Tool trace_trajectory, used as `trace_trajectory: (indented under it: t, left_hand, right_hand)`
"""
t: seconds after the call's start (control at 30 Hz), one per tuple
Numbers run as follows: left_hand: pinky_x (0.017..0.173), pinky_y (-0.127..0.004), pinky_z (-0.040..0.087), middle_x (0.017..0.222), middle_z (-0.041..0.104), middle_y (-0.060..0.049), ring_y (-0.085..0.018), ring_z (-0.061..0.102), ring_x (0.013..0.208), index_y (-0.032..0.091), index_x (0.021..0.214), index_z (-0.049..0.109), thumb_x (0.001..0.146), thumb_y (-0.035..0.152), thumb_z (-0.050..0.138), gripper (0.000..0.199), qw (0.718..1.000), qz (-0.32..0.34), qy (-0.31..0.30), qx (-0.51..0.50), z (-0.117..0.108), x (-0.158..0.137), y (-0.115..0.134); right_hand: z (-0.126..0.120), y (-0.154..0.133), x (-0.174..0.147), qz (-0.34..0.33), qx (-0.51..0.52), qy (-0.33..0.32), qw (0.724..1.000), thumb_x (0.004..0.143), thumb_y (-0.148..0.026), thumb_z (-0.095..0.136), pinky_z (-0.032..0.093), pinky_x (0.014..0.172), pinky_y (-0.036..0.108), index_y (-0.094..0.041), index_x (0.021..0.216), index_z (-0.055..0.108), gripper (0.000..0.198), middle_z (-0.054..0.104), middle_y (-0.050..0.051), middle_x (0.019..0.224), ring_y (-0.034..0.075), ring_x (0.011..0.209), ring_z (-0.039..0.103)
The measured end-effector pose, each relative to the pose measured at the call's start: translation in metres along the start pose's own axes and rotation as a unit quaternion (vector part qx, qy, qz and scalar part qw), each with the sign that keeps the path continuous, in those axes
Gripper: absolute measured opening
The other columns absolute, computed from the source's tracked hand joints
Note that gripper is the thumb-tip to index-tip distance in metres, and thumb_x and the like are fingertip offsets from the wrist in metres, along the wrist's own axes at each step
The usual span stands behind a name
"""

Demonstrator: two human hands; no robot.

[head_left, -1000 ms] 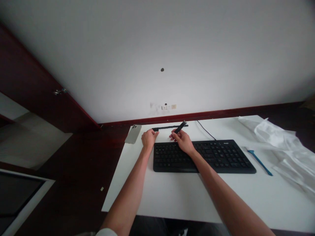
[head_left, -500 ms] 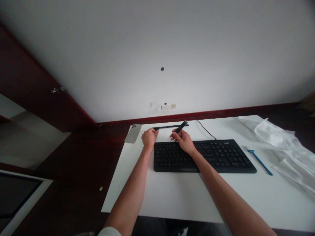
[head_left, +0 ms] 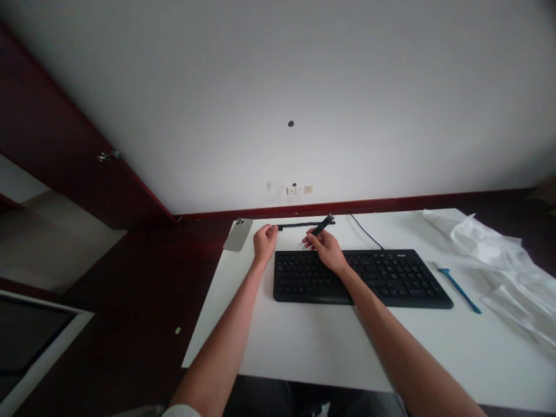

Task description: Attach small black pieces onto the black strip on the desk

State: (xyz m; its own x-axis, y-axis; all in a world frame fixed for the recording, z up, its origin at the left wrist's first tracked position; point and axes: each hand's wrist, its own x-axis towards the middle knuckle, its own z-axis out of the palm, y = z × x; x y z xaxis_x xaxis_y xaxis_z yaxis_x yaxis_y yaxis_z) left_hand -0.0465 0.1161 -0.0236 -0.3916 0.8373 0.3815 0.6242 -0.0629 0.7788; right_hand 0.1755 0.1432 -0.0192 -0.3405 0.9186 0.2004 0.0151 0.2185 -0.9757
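Two bare hands work at the far edge of the white counter (head_left: 304, 347), just behind the black corded keyboard (head_left: 382, 278). The right hand (head_left: 325, 250) has its grip closed on a short black stick-like tool (head_left: 324, 224), tilted up and away. The left hand (head_left: 264, 243) rests curled at the end of a thin black strip (head_left: 304, 223) lying along the counter's back edge; whether it pinches it I cannot tell. A slip could push the strip off that edge. A grey phone (head_left: 238, 234) overhangs the corner nearby.
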Motion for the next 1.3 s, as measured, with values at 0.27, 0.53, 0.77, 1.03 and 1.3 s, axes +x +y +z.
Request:
trace_trajectory:
  t: [0.27,0.53,0.77,1.03,1.3]
  left_hand:
    - [0.076,-0.026,0.044,0.081,0.056,-0.001,-0.016,0.054,0.079,0.02,0.08,0.052,0.093,0.034,0.063,0.022,0.994,0.084,-0.063,-0.044,-0.023,-0.073,0.023]
    - [0.087,-0.033,0.045,0.087,0.058,-0.003,-0.02,0.055,0.09,0.021,0.077,0.048,0.095,0.028,0.066,0.026,0.992,0.118,-0.049,-0.003,-0.025,-0.083,0.028]
    - [0.101,-0.037,0.044,0.108,0.059,-0.007,-0.023,0.056,0.109,0.022,0.098,0.069,0.096,0.031,0.067,0.01,0.983,0.153,-0.092,0.028,-0.027,-0.085,0.032]
    - [0.103,-0.039,0.046,0.111,0.059,-0.008,-0.024,0.055,0.113,0.023,0.102,0.073,0.091,0.022,0.066,0.013,0.979,0.154,-0.127,0.047,-0.026,-0.087,0.034]
    - [0.108,-0.042,0.045,0.115,0.061,-0.008,-0.026,0.054,0.117,0.024,0.106,0.074,0.089,0.018,0.064,0.021,0.975,0.146,-0.164,0.023,-0.029,-0.085,0.034]
  right_hand:
    - [0.002,-0.003,-0.002,-0.002,-0.003,-0.005,1.0,0.094,-0.056,0.061,0.058,0.072,0.035,-0.019,0.107,0.059,0.039,0.077,0.01,0.091,0.021,0.075,0.074]
    - [0.004,-0.007,-0.005,-0.006,-0.021,-0.007,1.0,0.094,-0.055,0.061,0.059,0.075,0.035,-0.019,0.105,0.06,0.038,0.077,0.009,0.089,0.021,0.075,0.074]
    - [0.007,-0.019,-0.01,-0.017,-0.05,-0.042,0.998,0.095,-0.049,0.061,0.058,0.076,0.035,-0.02,0.104,0.06,0.03,0.078,0.008,0.09,0.021,0.078,0.074]
    - [0.006,-0.028,-0.014,-0.014,-0.065,-0.092,0.994,0.095,-0.045,0.061,0.057,0.076,0.034,-0.02,0.104,0.062,0.026,0.077,0.005,0.086,0.021,0.078,0.074]
    - [0.006,-0.03,-0.015,-0.016,-0.094,-0.107,0.99,0.097,-0.042,0.06,0.055,0.078,0.034,-0.021,0.104,0.064,0.022,0.077,0.004,0.085,0.021,0.079,0.072]
